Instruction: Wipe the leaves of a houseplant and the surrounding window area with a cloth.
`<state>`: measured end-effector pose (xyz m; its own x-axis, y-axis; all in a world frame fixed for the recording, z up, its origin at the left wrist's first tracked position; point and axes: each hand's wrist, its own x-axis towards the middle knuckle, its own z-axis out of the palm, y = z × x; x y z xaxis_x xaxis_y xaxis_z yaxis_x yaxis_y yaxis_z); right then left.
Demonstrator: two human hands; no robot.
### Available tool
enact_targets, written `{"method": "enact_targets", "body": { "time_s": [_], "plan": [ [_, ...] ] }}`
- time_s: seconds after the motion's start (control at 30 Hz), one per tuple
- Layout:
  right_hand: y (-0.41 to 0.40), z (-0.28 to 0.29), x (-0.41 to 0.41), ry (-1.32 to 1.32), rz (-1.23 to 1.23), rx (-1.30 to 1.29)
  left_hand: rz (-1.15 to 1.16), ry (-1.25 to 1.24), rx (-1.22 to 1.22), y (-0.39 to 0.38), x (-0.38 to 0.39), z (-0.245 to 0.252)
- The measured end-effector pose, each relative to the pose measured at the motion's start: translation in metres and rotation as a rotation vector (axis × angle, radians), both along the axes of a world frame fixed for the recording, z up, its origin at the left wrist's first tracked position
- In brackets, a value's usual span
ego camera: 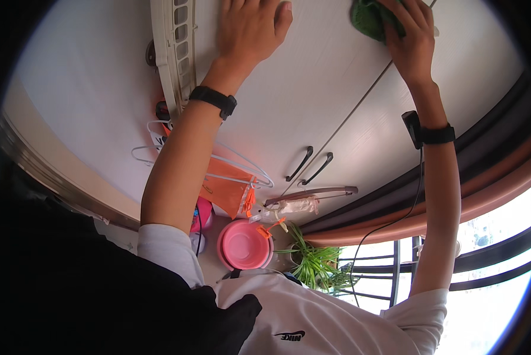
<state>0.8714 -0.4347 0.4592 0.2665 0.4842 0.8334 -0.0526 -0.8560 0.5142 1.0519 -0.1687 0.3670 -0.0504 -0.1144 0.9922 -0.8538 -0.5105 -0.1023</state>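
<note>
My right hand (409,42) presses a green cloth (367,20) against the upper part of a white cabinet door (309,80), close to the seam between the two doors. Farther left, my left hand (250,31) lies on the same pale surface, beside a cream plastic frame with slots (182,44). Its fingertips are cut off by the picture's top edge, and I see nothing in it. Two black door handles (300,164) sit lower down on either side of the seam.
Clothes hangers (247,166) and an orange bag (230,186) hang low at the left. Beneath stand pink basins (245,245) and a green potted plant (312,257). Dark and pinkish curtains (483,177) hang at the right, beside a railed window.
</note>
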Motion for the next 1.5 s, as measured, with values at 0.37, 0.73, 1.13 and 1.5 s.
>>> {"method": "enact_targets", "body": {
  "time_s": [0.37, 0.73, 1.13, 1.5],
  "plan": [
    [0.143, 0.072, 0.067, -0.124, 0.274, 0.093, 0.023, -0.022, 0.182, 0.021, 0.016, -0.061],
    [0.155, 0.020, 0.098, 0.109, 0.204, -0.333, -0.022, -0.042, 0.205, 0.001, 0.013, -0.066],
    [0.075, 0.109, 0.030, -0.106, 0.070, -0.323, 0.044, -0.069, 0.196, 0.018, 0.011, -0.062],
    [-0.017, 0.178, -0.068, -0.266, -0.055, -0.121, 0.031, -0.079, 0.157, 0.003, 0.009, -0.064]
  ]
}}
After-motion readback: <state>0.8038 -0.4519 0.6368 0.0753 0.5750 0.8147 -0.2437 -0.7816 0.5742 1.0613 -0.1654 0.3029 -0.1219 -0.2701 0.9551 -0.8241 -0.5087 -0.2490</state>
